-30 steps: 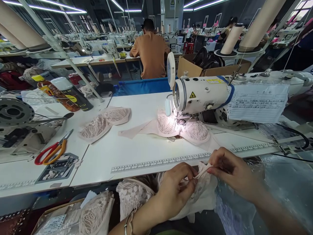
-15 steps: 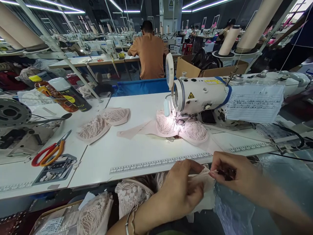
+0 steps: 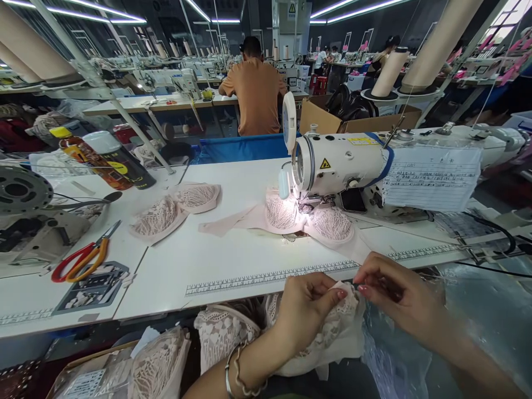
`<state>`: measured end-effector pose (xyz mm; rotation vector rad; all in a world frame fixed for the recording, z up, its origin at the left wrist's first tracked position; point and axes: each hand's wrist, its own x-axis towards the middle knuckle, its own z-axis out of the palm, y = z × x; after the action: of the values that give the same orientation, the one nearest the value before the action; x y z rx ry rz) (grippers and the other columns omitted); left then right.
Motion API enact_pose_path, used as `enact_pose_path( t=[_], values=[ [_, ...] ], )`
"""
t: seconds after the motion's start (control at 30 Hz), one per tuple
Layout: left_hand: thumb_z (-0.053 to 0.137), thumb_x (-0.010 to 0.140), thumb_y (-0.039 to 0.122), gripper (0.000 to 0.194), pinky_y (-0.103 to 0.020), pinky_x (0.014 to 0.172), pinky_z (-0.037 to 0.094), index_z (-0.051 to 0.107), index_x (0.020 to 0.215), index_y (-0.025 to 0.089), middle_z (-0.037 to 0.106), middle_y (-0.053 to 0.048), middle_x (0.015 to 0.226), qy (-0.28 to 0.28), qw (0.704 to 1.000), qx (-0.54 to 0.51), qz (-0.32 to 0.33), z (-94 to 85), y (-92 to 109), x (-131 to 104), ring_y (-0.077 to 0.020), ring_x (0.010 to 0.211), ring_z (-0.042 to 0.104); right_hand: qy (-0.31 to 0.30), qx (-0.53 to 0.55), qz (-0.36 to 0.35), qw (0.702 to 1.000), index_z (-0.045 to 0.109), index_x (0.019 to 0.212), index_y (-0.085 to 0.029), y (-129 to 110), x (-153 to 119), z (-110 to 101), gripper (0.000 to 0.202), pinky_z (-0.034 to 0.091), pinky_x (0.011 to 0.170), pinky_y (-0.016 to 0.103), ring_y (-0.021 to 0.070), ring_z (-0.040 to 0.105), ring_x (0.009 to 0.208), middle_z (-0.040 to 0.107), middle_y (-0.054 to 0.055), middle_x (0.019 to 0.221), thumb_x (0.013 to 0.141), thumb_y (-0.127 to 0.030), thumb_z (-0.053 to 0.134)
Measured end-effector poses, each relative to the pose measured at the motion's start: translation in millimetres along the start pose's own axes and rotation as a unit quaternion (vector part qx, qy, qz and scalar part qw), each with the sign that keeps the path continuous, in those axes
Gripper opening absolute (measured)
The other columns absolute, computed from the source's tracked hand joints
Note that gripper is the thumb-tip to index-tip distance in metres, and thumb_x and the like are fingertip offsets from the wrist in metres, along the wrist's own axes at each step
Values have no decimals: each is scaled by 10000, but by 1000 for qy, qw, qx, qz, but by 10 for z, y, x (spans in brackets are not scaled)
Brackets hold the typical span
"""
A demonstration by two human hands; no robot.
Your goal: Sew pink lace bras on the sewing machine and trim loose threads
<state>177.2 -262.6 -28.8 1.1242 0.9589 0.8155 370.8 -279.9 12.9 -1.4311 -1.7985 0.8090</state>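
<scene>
Left hand (image 3: 305, 305) and right hand (image 3: 388, 293) both pinching lace bra piece (image 3: 332, 332), below tabletop (image 3: 233, 260) front edge; sewing machine (image 3: 341, 160) behind.

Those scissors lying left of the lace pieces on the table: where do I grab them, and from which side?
Probably by the red and orange loop handles of the scissors, coming from the near left. They lie flat on the table, handles nearest the front edge, blades pointing away up and right. The lace bra beyond them lies apart, so it likely won't be in the way.
</scene>
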Motion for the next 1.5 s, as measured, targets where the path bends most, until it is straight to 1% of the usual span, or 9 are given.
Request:
enact_pose_path(
  t=[0.27, 0.5, 0.63, 0.8, 0.9, 1.07, 1.23, 1.4, 1.5],
  values=[
    [765, 766, 482, 360, -224, 536, 387, 755, 733, 124, 660, -36, 605, 19, 998, 52, 16, 6, -2, 11, -133, 574, 530, 4, -8, -21, 1000, 642, 764, -252, -40, 18, 112, 188, 393, 473, 243, 115, 488, 546, 546, -17, 729, 928, -343, 646],
    [752, 807, 307, 170, -222, 607, 445, 798, 777, 146, 745, -40, 680, 23, 993, 107, 53, -5, 3, 22, -154, 634, 620, -2, -34, -52, 998, 672, 770, -253, -33, 63, 113, 151, 402, 479, 244, 118, 531, 553, 592, -17, 716, 918, -278, 652],
    [762, 825, 288, 159, -209, 592, 428, 806, 782, 141, 746, -36, 673, 31, 989, 134, 55, 4, 19, 16, -144, 623, 610, 27, -58, -85, 994, 646, 764, -253, -19, 50, 123, 152, 412, 486, 237, 112, 535, 557, 593, -19, 737, 915, -255, 663],
    [785, 826, 274, 148, -194, 553, 397, 807, 782, 134, 729, -25, 640, 33, 986, 159, 46, 1, -5, 27, -124, 584, 580, 12, -70, -109, 991, 668, 806, -268, 22, 30, 105, 123, 407, 478, 228, 98, 517, 541, 599, -25, 758, 926, -240, 660],
    [780, 836, 242, 106, -191, 560, 411, 814, 808, 146, 746, -22, 659, 34, 980, 182, 67, -4, -23, 32, -125, 585, 602, -5, -74, -99, 992, 668, 801, -270, 39, 31, 85, 136, 412, 485, 230, 102, 524, 554, 600, -23, 765, 932, -241, 643],
    [740, 850, 138, 91, -193, 636, 468, 822, 869, 171, 783, -16, 738, 28, 964, 217, 149, 16, -75, 30, -138, 633, 666, -10, -73, -66, 995, 641, 776, -263, 30, 57, 106, 169, 399, 469, 243, 112, 513, 547, 583, -16, 755, 942, -294, 619],
    [743, 851, 159, 87, -207, 671, 497, 825, 839, 187, 795, -14, 767, 32, 969, 182, 162, 24, -98, 41, -162, 677, 698, -23, -64, -50, 996, 642, 766, -259, 26, 60, 127, 209, 403, 480, 249, 120, 513, 553, 587, -12, 754, 950, -358, 624],
    [723, 873, 260, 143, -223, 667, 496, 831, 831, 176, 796, -40, 791, 11, 990, 89, 109, -13, -73, 43, -187, 721, 712, -1, -25, -42, 999, 614, 782, -250, 120, 41, 37, 389, 434, 534, 257, 135, 547, 564, 584, -14, 686, 1040, -484, 441],
    [751, 846, 343, 207, -240, 674, 495, 829, 827, 152, 792, -66, 796, 5, 997, 23, 71, -28, -91, 48, -199, 732, 704, -39, -22, -32, 998, 580, 801, -248, 165, 48, -42, 496, 443, 524, 275, 154, 556, 528, 598, -11, 640, 1026, -621, 345]
  ],
)
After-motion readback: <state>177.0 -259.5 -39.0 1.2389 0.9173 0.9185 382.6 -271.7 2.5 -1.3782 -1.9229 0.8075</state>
